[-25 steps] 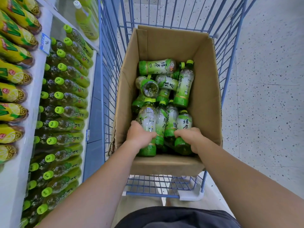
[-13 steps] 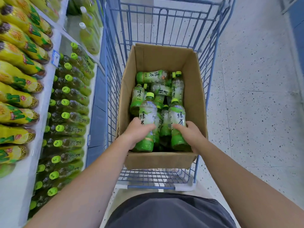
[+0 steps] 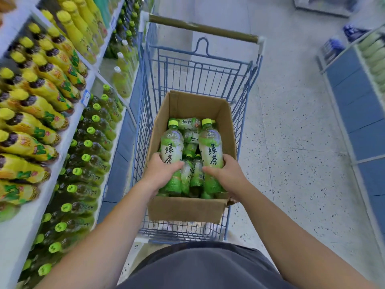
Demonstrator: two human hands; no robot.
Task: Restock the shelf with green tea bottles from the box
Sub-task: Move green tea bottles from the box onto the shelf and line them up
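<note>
A cardboard box (image 3: 185, 207) stands in a blue wire cart (image 3: 200, 71) and holds several green tea bottles with lime caps. My left hand (image 3: 161, 172) is closed around one green tea bottle (image 3: 171, 147), raised above the others. My right hand (image 3: 226, 174) grips a second green tea bottle (image 3: 210, 144) the same way. Both bottles tilt with caps pointing away from me. On my left the shelf (image 3: 68, 134) carries rows of green tea bottles (image 3: 91, 142) on its lower level.
Yellow-capped bottles (image 3: 35, 105) fill the shelf level above the green tea. Pale yellow bottles (image 3: 121, 78) stand further along. A blue shelf unit (image 3: 358, 113) lines the right side. Speckled floor (image 3: 291, 163) lies between cart and right unit.
Both hands have lifted their bottles up out of the pile in the box. The view has tilted up, so more of the cart, its handle and the aisle now show.
</note>
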